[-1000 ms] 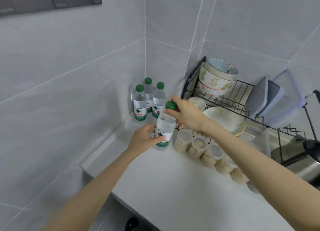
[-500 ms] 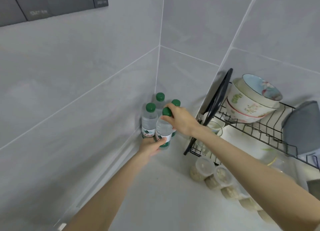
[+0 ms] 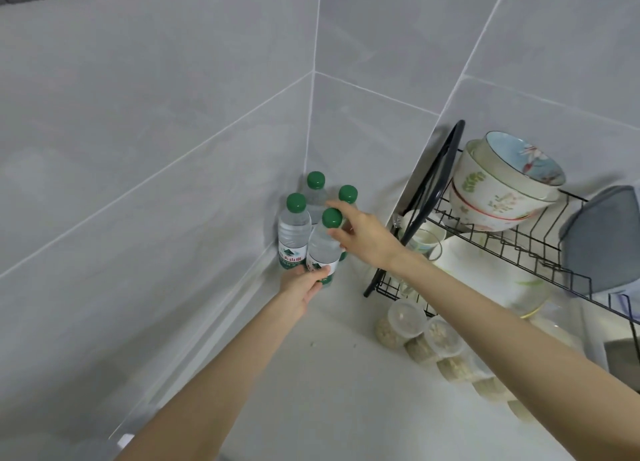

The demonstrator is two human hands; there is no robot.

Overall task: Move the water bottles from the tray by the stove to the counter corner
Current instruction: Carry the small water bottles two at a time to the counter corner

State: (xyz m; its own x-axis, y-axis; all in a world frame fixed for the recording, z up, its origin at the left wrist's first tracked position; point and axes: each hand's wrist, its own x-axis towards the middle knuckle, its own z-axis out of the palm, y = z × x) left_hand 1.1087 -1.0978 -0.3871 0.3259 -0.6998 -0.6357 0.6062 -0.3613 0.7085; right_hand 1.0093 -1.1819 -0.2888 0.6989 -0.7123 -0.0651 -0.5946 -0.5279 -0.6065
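Four clear plastic water bottles with green screw caps stood upright on the pale grey counter point(image 3: 311, 391), bunched in the far corner where the two grey tiled walls point(image 3: 156, 149) met. The nearest bottle point(image 3: 323, 249) stood just in front of the other three: one at the far left point(image 3: 294, 230) beside the wall, one furthest back point(image 3: 316, 194) against the corner seam, and one at the right point(image 3: 347, 194), mostly hidden behind the right hand.

The left hand point(image 3: 303, 284) reached in from the near left, its fingers curled around the lower labelled part of the nearest bottle, grasping it at the base. The right hand point(image 3: 363, 233) was beside that bottle's neck with its fingers spread and loosened; the thumb tip seemed to touch the shoulder under the cap, while the forefinger pointed past the cap without closing on it.

To the right of the bottles stood a black wire dish rack point(image 3: 502, 249). Its upper tier held a stack of white patterned ceramic bowls point(image 3: 502, 190) lying tilted on their sides, and a grey plastic lid point(image 3: 602, 239) leaned further right. White dishes point(image 3: 485, 263) sat in the lower level. In front of the rack, a row of small clear lidded tubs filled with beige grain point(image 3: 436, 343) ran along the counter toward the near right, partly covered by the right forearm.
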